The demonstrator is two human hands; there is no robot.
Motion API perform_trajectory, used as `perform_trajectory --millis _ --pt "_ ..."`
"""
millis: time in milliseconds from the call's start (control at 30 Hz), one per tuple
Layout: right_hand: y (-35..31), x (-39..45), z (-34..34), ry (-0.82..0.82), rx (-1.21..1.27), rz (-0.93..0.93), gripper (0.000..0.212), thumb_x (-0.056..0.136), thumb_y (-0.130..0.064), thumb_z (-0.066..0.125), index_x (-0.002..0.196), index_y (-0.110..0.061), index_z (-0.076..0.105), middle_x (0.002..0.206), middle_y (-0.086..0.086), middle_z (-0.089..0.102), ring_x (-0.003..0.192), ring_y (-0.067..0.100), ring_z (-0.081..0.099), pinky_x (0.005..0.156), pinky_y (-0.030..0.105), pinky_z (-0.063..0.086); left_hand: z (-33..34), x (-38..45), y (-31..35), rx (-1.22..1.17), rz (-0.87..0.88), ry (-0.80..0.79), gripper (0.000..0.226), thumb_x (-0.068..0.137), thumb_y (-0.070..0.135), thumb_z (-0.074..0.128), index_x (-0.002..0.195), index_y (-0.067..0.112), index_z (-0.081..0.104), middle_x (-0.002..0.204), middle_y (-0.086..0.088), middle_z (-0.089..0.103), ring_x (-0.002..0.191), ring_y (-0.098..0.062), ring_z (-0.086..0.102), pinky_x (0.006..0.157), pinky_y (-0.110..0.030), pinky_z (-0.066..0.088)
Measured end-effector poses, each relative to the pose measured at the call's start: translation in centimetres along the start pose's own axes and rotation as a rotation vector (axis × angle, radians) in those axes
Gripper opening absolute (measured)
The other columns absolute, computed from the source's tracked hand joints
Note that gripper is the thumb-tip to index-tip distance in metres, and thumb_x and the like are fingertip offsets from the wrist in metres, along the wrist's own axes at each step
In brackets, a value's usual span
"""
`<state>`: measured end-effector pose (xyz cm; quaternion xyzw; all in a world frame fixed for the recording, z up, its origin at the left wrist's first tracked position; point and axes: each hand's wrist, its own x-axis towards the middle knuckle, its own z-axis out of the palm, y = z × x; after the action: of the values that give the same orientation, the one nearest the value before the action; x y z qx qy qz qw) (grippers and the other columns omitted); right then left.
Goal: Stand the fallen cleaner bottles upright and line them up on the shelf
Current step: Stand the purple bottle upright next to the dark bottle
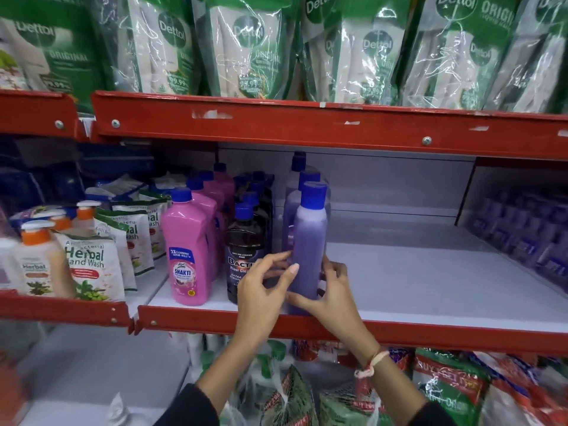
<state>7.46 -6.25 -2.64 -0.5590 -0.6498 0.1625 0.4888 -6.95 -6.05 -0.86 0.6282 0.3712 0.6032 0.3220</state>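
Observation:
A purple cleaner bottle with a blue cap stands upright at the front of the white shelf. My left hand touches its left side with fingers spread. My right hand wraps its lower right side and base. Two more purple bottles stand in a row behind it. To the left stands a row of dark bottles, then a row of pink bottles, all upright.
A red shelf rail runs along the front edge. Bare white shelf stretches right of the purple bottles up to stacked purple packs. Herbal hand wash pouches sit left. Green pouches hang above; bagged goods lie below.

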Motion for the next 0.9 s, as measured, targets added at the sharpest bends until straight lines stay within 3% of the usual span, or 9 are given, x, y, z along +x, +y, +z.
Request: perform_trajectory --millis 133,200,267,367,467,633,700,767,900 --pt "0.8 0.7 -1.5 -0.175 0.188 0.068 0.081 0.072 -0.029 0.081 0.137 -0.026 0.032 0.126 -0.005 0.059 0.113 0.006 0.061 0.087 0.014 0.052 0.7 0.1 -1.5 -0.064 -0.026 -0.039 0.026 0.081 0.011 0.073 0.103 0.022 0.065 0.110 0.001 0.066 0.105 -0.006 0.064 0.084 -0.018 0.055" --pt "1.1 1.0 -2.6 -0.310 0.289 0.118 0.076 0.078 -0.019 0.077 0.135 -0.023 0.027 0.129 -0.001 0.060 0.115 0.005 0.061 0.095 0.024 0.052 1.0 -0.1 -2.5 0.034 -0.021 -0.039 0.043 0.077 0.014 0.076 0.113 0.027 0.058 0.116 0.010 0.057 0.109 0.001 0.058 0.087 -0.014 0.051" --pt "1.5 1.3 -3.5 -0.385 0.326 0.131 0.068 0.081 -0.012 0.073 0.133 -0.022 0.030 0.130 0.000 0.059 0.118 0.005 0.060 0.099 0.028 0.051 1.1 -0.2 -3.1 0.150 -0.001 -0.032 0.060 0.075 0.019 0.078 0.128 0.026 0.050 0.118 0.012 0.052 0.112 -0.001 0.055 0.095 -0.021 0.048" --pt "2.2 1.6 -4.3 -0.402 0.334 0.125 0.061 0.084 -0.018 0.070 0.135 -0.027 0.037 0.136 -0.004 0.053 0.125 0.006 0.053 0.103 0.032 0.049 1.6 -0.1 -3.2 0.275 0.028 -0.017 0.071 0.078 0.017 0.075 0.138 0.028 0.039 0.122 0.006 0.046 0.116 -0.010 0.053 0.103 -0.034 0.047" --pt "2.6 1.7 -4.4 -0.400 0.307 0.092 0.067 0.087 -0.026 0.066 0.143 -0.033 0.029 0.141 -0.010 0.048 0.126 0.006 0.052 0.105 0.036 0.048 2.1 -0.4 -3.6 0.290 0.067 -0.017 0.073 0.081 0.018 0.071 0.141 0.033 0.032 0.133 0.003 0.041 0.124 -0.016 0.052 0.103 -0.045 0.048" --pt "2.9 1.6 -3.8 -0.381 0.290 0.045 0.075 0.093 -0.022 0.058 0.149 -0.040 0.012 0.145 -0.021 0.042 0.123 0.011 0.057 0.102 0.030 0.049 2.2 -0.8 -5.0 0.244 0.061 0.011 0.078 0.084 0.013 0.068 0.142 0.044 0.026 0.139 0.003 0.047 0.126 -0.016 0.053 0.101 -0.045 0.050" --pt "2.9 1.5 -3.6 -0.329 0.227 0.041 0.071 0.093 -0.021 0.058 0.146 -0.045 0.017 0.140 -0.029 0.043 0.118 0.007 0.060 0.096 0.019 0.050 2.1 -0.9 -5.1 0.206 0.052 -0.007 0.073 0.084 0.017 0.068 0.142 0.041 0.030 0.139 0.006 0.049 0.126 -0.013 0.052 0.102 -0.042 0.050" --pt "2.6 1.0 -3.1 -0.150 0.103 0.033 0.067 0.090 -0.020 0.062 0.143 -0.041 0.026 0.133 -0.026 0.048 0.114 0.007 0.061 0.088 0.008 0.049 1.3 -0.9 -4.5 0.179 0.041 -0.074 0.065 0.086 0.025 0.066 0.142 0.036 0.035 0.138 0.011 0.047 0.126 -0.010 0.052 0.103 -0.033 0.049" --pt "1.4 -0.9 -0.4 0.221 -0.154 0.086 0.058 0.082 -0.027 0.072 0.135 -0.023 0.049 0.125 0.001 0.057 0.113 0.020 0.060 0.093 0.036 0.054 -3.8 -0.8 -2.6 0.166 0.066 -0.240 0.045 0.092 0.029 0.058 0.135 0.025 0.049 0.135 0.009 0.056 0.119 0.002 0.055 0.103 -0.023 0.048"
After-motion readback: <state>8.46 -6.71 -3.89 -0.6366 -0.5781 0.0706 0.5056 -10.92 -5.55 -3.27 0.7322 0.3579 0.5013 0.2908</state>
